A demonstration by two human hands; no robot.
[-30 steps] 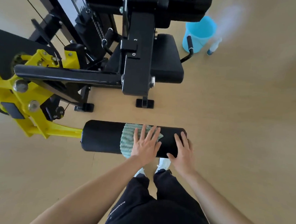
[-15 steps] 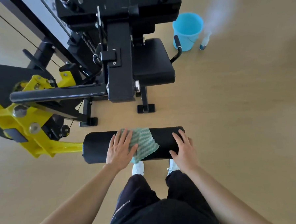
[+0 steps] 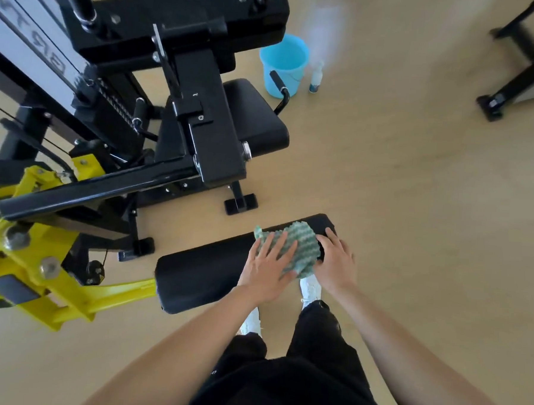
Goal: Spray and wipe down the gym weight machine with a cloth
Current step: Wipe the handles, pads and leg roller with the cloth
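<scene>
A black padded roller point(image 3: 206, 273) of the gym weight machine point(image 3: 201, 130) lies across the middle of the view, fixed to a yellow arm point(image 3: 69, 297). A green and white cloth point(image 3: 300, 244) is draped over the roller's right part. My left hand point(image 3: 267, 265) lies flat on the cloth with fingers spread, pressing it against the pad. My right hand point(image 3: 335, 261) rests on the roller's right end, fingers curved over it, touching the cloth's edge. A small spray bottle point(image 3: 316, 78) stands on the floor far off.
A light blue bucket point(image 3: 283, 64) stands on the wooden floor beside the spray bottle, behind the machine's black seat point(image 3: 254, 121). Another machine's black frame point(image 3: 520, 70) is at the upper right. My legs and white shoes point(image 3: 310, 289) are under the roller.
My left hand has slid the cloth along the roller, first to the left and then back right until it meets my right hand. My view has shifted closer and the roller now looks tilted.
</scene>
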